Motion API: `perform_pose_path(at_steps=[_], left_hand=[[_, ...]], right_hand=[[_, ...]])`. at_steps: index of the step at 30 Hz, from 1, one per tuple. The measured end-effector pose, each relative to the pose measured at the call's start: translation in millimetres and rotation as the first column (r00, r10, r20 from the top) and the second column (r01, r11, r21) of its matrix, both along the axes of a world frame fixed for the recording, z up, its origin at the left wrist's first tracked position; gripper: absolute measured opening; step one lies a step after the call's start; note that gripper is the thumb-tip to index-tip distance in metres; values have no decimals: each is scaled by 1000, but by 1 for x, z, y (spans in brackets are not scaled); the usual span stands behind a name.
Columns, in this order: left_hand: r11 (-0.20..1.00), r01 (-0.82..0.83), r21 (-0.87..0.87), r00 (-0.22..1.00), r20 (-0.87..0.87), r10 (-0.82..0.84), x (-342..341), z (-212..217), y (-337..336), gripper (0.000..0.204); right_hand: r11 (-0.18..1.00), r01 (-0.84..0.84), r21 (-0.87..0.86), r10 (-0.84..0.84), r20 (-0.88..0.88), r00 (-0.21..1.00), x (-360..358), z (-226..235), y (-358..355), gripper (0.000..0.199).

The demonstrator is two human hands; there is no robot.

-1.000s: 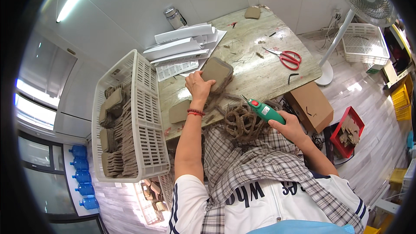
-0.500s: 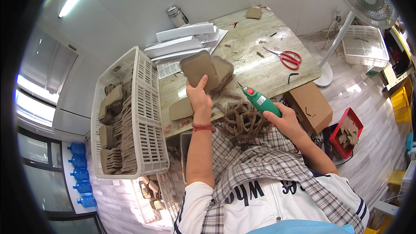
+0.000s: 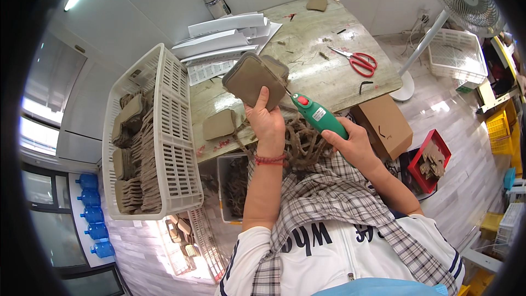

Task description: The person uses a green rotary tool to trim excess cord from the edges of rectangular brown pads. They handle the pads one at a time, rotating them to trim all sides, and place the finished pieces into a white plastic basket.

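Head view, hands (image 3: 267, 124) gripping, close together

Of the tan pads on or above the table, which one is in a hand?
The pad held up in the left hand, next to the green tool; the other pads there lie on the table.

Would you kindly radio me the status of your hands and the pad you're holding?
Left hand holding pad. Right hand gripping green tool, tip near pad's edge. Scissors on table, apart from both hands.

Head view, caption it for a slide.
Left hand holding a tan pad, right hand a green tool near its edge.
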State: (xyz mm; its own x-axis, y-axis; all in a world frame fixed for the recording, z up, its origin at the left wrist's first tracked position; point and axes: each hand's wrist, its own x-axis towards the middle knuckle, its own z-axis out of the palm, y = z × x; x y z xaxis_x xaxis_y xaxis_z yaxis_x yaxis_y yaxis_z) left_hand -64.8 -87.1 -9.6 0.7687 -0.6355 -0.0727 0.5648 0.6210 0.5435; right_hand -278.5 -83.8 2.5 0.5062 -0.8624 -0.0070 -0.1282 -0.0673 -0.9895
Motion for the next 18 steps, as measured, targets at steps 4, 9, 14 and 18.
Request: perform_pose_path(at_steps=[4, 9, 14, 18], left_hand=[[1000, 21, 18, 1000, 13, -21, -10, 0, 1, 46], [997, 58, 41, 997, 40, -59, -19, -6, 3, 49], [992, 120, 28, 992, 39, -121, -29, -11, 6, 47], [980, 193, 51, 977, 82, -196, -34, -16, 10, 43]], right_hand=[[1000, 13, -5, -13, 1, 1000, -1, -1, -2, 39], [999, 38, 5, -38, 9, 999, -2, 2, -3, 39], [999, 46, -21, -46, 3, 999, -2, 4, -8, 39], [998, 57, 15, -58, 49, 997, -1, 9, -10, 40]])
